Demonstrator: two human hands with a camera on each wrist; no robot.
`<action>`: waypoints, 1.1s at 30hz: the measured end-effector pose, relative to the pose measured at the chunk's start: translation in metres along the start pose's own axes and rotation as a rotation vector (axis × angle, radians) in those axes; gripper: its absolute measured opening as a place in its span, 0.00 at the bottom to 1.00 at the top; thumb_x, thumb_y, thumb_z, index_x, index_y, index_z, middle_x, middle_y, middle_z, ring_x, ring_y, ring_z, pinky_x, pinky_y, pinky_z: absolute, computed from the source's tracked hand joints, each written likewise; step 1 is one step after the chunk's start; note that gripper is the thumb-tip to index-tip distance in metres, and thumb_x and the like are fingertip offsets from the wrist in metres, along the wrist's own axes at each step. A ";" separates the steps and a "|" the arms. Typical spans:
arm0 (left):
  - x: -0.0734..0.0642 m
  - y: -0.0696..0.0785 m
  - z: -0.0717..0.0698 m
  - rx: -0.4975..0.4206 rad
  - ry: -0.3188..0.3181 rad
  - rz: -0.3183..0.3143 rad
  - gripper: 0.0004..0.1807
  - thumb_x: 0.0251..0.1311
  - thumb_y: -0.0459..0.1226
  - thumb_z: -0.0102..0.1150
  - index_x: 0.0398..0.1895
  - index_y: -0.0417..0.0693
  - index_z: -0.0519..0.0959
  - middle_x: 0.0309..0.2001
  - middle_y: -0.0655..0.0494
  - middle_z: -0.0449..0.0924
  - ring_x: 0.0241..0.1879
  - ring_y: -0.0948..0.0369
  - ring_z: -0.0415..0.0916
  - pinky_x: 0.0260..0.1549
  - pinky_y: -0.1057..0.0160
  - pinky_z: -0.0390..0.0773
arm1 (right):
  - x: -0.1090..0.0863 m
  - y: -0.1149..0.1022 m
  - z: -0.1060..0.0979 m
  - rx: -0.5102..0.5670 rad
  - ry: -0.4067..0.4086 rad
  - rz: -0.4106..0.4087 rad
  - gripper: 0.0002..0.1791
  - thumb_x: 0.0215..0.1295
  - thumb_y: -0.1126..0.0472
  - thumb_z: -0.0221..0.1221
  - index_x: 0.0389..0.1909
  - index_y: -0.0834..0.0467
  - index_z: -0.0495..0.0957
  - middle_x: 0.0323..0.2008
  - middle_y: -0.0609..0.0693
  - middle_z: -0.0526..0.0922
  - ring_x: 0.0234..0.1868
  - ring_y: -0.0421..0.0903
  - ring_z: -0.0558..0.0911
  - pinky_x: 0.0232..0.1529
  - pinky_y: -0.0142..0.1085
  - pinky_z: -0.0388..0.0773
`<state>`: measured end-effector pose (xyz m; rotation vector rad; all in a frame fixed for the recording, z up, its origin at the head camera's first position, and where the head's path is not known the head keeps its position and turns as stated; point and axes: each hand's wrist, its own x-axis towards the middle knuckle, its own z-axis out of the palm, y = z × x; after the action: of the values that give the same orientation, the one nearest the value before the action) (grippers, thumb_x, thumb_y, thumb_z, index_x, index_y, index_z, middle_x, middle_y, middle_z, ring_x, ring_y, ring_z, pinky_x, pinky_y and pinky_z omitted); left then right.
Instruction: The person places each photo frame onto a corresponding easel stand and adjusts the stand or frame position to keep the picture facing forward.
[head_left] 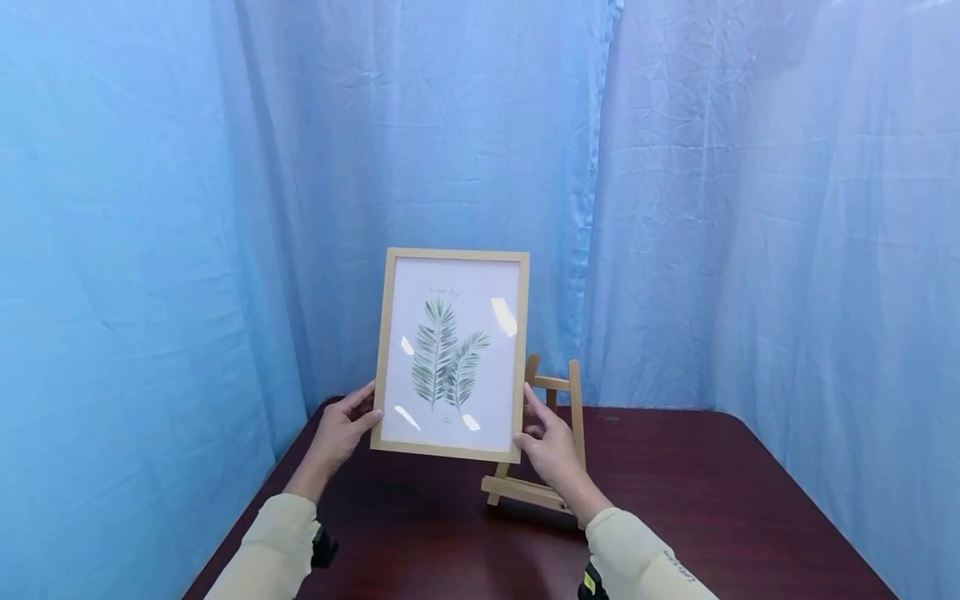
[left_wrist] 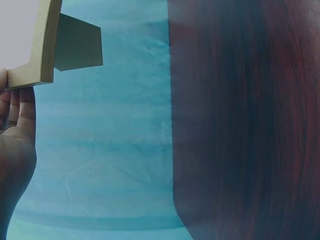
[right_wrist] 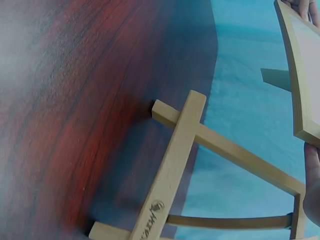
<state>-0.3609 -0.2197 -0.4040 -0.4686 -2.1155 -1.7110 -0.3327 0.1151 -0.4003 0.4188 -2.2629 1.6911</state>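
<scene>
A picture frame with a light wood border and a print of two green fern-like leaves is held upright above the table. On its left edge, near the bottom corner, my left hand grips it with the thumb in front and fingers behind. My right hand pinches the opposite edge, also low down. Behind the frame a flap-like stand sticks out, seen in the left wrist view. A small wooden easel stands on the table behind the frame and right hand, partly hidden by them.
The dark red-brown table has rounded far corners. Blue curtains hang close behind it and along both sides. In the right wrist view, the easel's lower ledge bears dark printed lettering.
</scene>
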 end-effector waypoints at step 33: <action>0.009 0.018 0.052 -0.056 -0.025 0.089 0.29 0.61 0.23 0.62 0.67 0.33 0.70 0.55 0.32 0.77 0.49 0.44 0.78 0.41 0.73 0.77 | -0.018 -0.005 -0.055 -0.110 0.072 -0.021 0.46 0.62 0.76 0.62 0.77 0.46 0.57 0.62 0.62 0.72 0.48 0.55 0.82 0.36 0.30 0.78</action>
<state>-0.3642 -0.1647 -0.3937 -0.5934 -2.0367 -1.7260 -0.3109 0.1679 -0.3884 0.3493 -2.2782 1.5372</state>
